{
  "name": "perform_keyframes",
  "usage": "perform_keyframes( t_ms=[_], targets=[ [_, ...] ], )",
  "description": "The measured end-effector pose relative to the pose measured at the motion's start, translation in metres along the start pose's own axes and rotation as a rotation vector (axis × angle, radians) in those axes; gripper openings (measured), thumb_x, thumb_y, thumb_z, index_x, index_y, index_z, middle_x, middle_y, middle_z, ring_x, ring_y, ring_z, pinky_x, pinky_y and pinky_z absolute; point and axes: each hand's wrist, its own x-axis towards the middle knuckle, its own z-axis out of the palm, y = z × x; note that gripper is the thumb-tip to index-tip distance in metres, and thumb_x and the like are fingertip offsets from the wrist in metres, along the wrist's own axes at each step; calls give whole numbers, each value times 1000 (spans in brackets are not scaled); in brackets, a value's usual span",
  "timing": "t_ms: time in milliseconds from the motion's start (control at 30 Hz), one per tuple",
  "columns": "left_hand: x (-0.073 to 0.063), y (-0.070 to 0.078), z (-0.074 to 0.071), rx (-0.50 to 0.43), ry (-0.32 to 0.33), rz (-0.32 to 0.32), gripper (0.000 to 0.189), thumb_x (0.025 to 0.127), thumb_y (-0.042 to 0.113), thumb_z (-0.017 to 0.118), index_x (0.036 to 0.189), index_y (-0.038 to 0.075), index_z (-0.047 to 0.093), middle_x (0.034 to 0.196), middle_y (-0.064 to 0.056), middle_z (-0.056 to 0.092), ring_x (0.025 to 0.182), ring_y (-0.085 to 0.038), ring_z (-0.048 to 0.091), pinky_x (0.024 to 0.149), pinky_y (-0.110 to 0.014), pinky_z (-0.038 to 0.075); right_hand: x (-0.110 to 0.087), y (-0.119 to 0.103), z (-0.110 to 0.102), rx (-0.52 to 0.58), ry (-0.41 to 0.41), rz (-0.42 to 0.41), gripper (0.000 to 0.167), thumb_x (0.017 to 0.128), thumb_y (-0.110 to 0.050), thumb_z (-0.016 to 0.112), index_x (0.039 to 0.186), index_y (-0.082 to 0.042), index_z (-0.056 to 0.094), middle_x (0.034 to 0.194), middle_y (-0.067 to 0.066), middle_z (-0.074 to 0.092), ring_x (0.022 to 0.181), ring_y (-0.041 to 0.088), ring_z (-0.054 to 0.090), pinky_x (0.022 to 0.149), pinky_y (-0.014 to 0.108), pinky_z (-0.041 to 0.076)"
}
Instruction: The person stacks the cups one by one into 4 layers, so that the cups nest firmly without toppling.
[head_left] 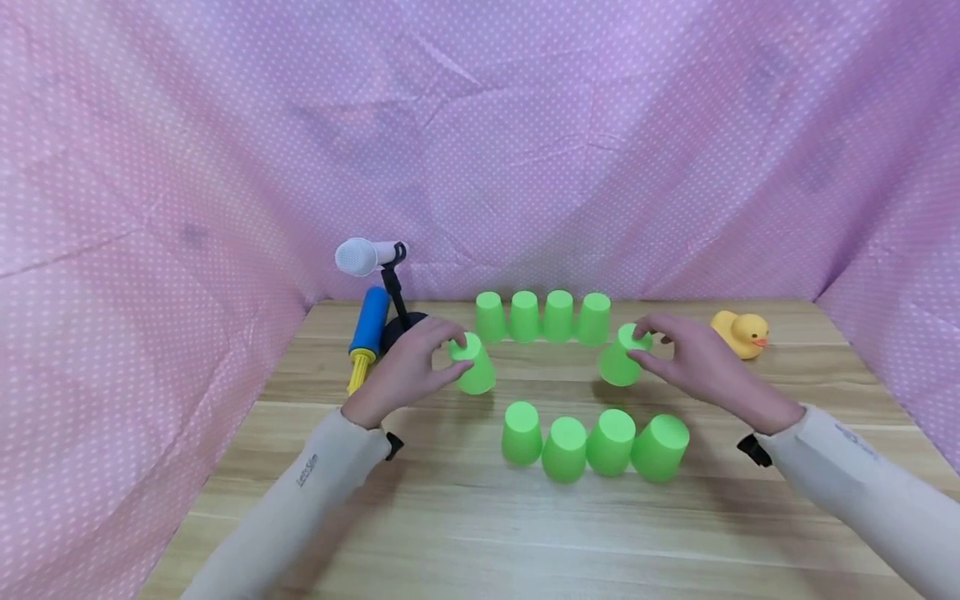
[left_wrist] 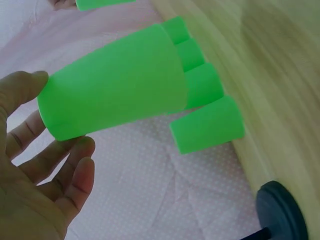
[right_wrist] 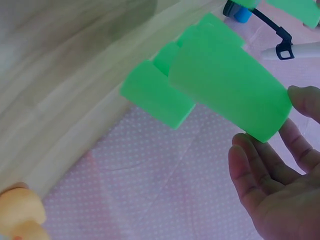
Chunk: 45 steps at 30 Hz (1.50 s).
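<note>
In the head view my left hand (head_left: 415,360) pinches a green cup (head_left: 477,372) near its closed end, mouth down and slightly tilted. Across from it, my right hand (head_left: 693,358) grips another green cup (head_left: 619,362) the same way, tilted, with a shadow on the table below it. Thumb and fingertips meet the narrow end of the left-hand cup (left_wrist: 112,82) in the left wrist view. Likewise the right wrist view has the right-hand cup (right_wrist: 227,82) between thumb and fingers. Both held cups appear lifted off the table.
Several upside-down green cups (head_left: 558,317) form a back row; several more (head_left: 565,450) stand in a front row. A microphone on a stand (head_left: 367,257) and a blue and yellow pump (head_left: 370,325) are at left. A yellow duck (head_left: 742,333) sits by my right hand on the wooden table (head_left: 480,542).
</note>
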Motion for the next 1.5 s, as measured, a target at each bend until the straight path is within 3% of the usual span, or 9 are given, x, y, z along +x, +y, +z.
perform_keyframes(
  t_ms=[233,367,633,833,1067,1500],
  targets=[
    [32,-3,-5,13,54,-2,22,83,21,74,96,12,59,93,0,59,85,-16,50,74,-32,43,29,-3,-1,12,3,3,19,82,-14,74,96,-8,63,94,5,64,86,26,59,72,42,50],
    [57,-9,-5,-16,60,-13,20,85,19,71,96,9,58,94,-2,59,87,-19,53,76,-35,46,49,1,3,33,12,22,18,85,-16,71,98,-8,62,97,8,65,85,28,60,72,45,50],
    [103,-22,0,20,3,-126,21,88,23,68,100,8,58,100,-4,60,96,-23,54,81,-34,45,85,10,12,28,-18,128,24,90,-22,65,108,-6,59,110,13,61,91,30,58,76,44,48],
    [130,-35,11,42,-58,-191,23,89,26,66,101,7,59,100,-5,60,94,-24,54,78,-34,44,107,13,20,23,-46,185,27,92,-25,62,110,-6,59,113,14,60,95,33,58,78,46,46],
    [144,-41,21,40,-95,-233,25,89,28,66,103,8,59,101,-6,61,92,-20,53,79,-33,45,122,14,29,50,-40,207,25,91,-19,63,108,-1,59,113,17,60,102,37,55,84,48,44],
    [152,-46,26,13,-148,-291,27,91,28,64,109,9,56,105,-6,61,97,-21,55,81,-32,46,129,20,37,83,-79,286,28,92,-18,62,112,1,57,118,19,57,108,37,52,86,48,44]
  ],
)
